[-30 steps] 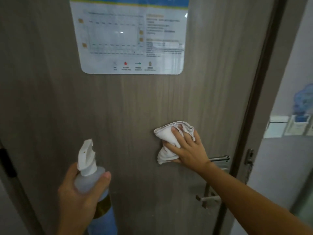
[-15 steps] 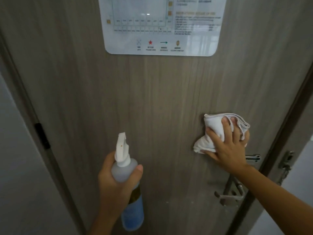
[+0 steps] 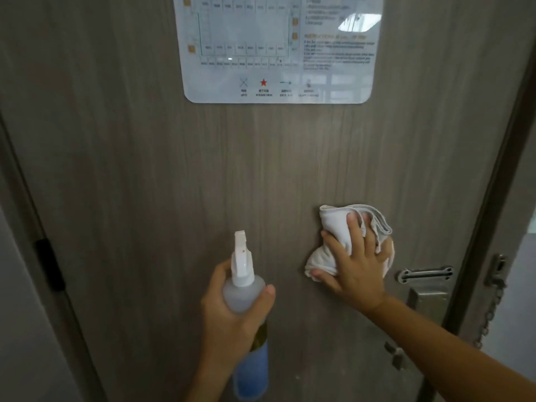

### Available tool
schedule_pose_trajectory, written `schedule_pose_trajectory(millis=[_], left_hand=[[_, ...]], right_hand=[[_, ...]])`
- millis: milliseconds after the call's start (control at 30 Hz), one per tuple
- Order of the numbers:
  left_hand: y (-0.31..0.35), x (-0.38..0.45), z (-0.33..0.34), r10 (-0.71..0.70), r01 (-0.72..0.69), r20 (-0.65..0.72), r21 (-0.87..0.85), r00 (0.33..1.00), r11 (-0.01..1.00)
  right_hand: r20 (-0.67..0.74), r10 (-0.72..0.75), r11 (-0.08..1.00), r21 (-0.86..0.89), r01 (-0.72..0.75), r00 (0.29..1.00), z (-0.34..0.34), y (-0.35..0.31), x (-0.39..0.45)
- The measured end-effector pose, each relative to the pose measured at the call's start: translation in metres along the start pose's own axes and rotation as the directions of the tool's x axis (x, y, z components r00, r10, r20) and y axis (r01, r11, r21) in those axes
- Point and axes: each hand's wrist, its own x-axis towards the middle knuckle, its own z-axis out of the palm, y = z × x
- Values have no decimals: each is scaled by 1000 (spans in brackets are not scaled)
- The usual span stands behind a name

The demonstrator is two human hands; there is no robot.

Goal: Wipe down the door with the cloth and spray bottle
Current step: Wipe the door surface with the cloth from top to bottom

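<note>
The right hand [image 3: 358,274] presses a bunched white cloth [image 3: 338,227] flat against the grey wood-grain door [image 3: 145,169], fingers spread and only slightly bent over it; the cloth sticks out from the grip toward 12 and 9 o'clock. The left hand [image 3: 232,317] has its grip curled round the neck of the spray bottle [image 3: 245,285], thumb across the front, nozzle up. The bottle sits at 8 o'clock from the cloth, apart from it. A metal door latch [image 3: 425,275] lies at 3 o'clock of the right hand, a laminated floor plan [image 3: 275,53] at 12.
</note>
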Motion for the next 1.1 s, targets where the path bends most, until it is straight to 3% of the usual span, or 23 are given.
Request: schedule_pose_trajectory(millis=[200,467,667,867,1100], left_hand=[[-42,-14,-3,78,-78,12,18,997,997],[-87,-24,-22,204,-204,2,-49,979,978],[-114,-39,-43,359,-357,50,-52,932,933],[-143,-64,-52,387,-386,30,-34,922,922],[-179,-93,-70,437,-437,-14,22,899,899]], right_hand=[[-140,-80,997,-25,78,987,21,-60,5],[-286,-202,973,-164,160,937,28,-45,2],[-333,-167,981,-149,123,928,36,-51,-9],[-357,-24,998,-61,3,934,53,-82,-29],[-359,-86,993,-108,50,929,73,-98,-52]])
